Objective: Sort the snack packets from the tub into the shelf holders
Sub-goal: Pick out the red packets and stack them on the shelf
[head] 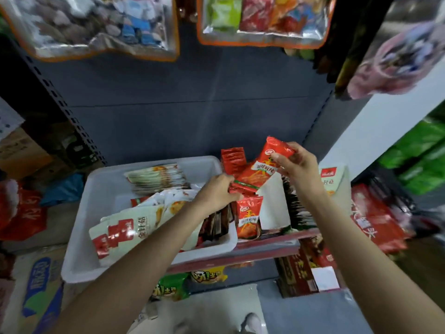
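The right hand (297, 165) pinches a red foil snack packet (265, 165) lifted above the white plastic tub (101, 189), probably to file it, while the left hand (218, 192) grips more red packets (240, 189) ready.

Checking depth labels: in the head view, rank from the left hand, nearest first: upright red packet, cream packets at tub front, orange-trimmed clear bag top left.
1. upright red packet, just right of the left hand.
2. cream packets, lower left, in the tub.
3. orange-trimmed clear bag, hanging far above.
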A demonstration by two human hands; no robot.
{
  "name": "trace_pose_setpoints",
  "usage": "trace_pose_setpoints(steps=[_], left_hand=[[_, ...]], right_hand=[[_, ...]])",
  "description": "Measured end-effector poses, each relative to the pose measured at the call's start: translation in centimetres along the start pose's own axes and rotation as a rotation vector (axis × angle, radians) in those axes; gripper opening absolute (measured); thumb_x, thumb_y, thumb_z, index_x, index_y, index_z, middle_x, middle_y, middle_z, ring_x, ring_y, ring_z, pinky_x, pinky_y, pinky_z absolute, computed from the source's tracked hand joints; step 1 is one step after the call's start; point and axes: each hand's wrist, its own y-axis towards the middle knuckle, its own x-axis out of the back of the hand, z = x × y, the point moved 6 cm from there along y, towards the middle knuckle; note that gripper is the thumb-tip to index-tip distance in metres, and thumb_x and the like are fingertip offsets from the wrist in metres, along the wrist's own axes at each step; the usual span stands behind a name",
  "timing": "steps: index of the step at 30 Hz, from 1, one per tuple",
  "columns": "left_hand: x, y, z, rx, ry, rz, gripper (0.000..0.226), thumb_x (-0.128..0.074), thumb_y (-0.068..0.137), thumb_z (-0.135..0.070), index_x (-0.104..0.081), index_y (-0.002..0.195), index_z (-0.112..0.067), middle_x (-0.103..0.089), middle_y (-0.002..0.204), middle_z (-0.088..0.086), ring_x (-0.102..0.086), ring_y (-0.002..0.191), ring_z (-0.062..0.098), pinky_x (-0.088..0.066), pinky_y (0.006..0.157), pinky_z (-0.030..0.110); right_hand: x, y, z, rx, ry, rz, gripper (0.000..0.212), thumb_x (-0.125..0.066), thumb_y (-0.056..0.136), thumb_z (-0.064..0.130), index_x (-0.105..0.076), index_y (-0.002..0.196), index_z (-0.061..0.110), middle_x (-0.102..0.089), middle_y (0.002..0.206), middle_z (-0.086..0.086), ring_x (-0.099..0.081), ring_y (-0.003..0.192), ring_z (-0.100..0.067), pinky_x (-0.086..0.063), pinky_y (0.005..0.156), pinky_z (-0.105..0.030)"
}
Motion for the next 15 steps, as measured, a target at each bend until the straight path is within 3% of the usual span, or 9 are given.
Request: trace_pose_setpoints(steps=[2, 6, 11, 15], left_hand=[[-0.9, 0.1, -0.2, 0.000, 0.058, 0.008, 0.019, -0.073, 0.081, -0.023, -0.073, 0.090, -0.007, -0.061, 0.084, -0.004, -0.060, 0.088, 0.014, -0.045, 0.076, 0.027], [-2.1, 0.2, 0.3, 0.020, 0.185, 0.038, 0.026, -0.073, 0.080, -0.029, -0.073, 0.095, -0.008, -0.059, 0.107, 0.005, -0.050, 0.105, 0.017, -0.045, 0.092, 0.037], [-2.0, -0.3, 0.7, 0.052, 0.111, 0.009, 0.025, -0.075, 0.077, -0.027, -0.071, 0.094, -0.010, -0.058, 0.110, 0.004, -0.051, 0.105, 0.016, -0.044, 0.092, 0.034], [-1.6, -0.6, 0.5, 0.080, 0.058, -0.047, 0.016, -0.074, 0.079, -0.022, -0.069, 0.092, -0.014, -0.056, 0.111, 0.003, -0.052, 0.105, 0.016, -0.043, 0.089, 0.028]], right_hand=[[0.8, 0.1, -0.5, -0.016, 0.005, 0.000, 0.013, -0.061, 0.088, 0.006, -0.058, 0.087, 0.018, -0.066, 0.083, 0.004, -0.066, 0.074, -0.002, -0.052, 0.067, -0.017], [1.3, 0.4, -1.8, -0.052, -0.041, 0.021, 0.008, -0.061, 0.089, 0.010, -0.056, 0.093, 0.016, -0.065, 0.086, 0.007, -0.067, 0.076, -0.002, -0.053, 0.067, -0.015], [0.9, 1.0, -3.2, -0.099, -0.063, 0.084, 0.012, -0.061, 0.089, 0.009, -0.054, 0.098, 0.008, -0.065, 0.088, 0.003, -0.067, 0.073, 0.000, -0.053, 0.063, -0.013], [0.3, 0.8, -5.5, -0.191, -0.139, 0.190, 0.009, -0.060, 0.089, 0.009, -0.056, 0.098, 0.011, -0.066, 0.093, 0.000, -0.065, 0.084, -0.009, -0.056, 0.075, -0.023]])
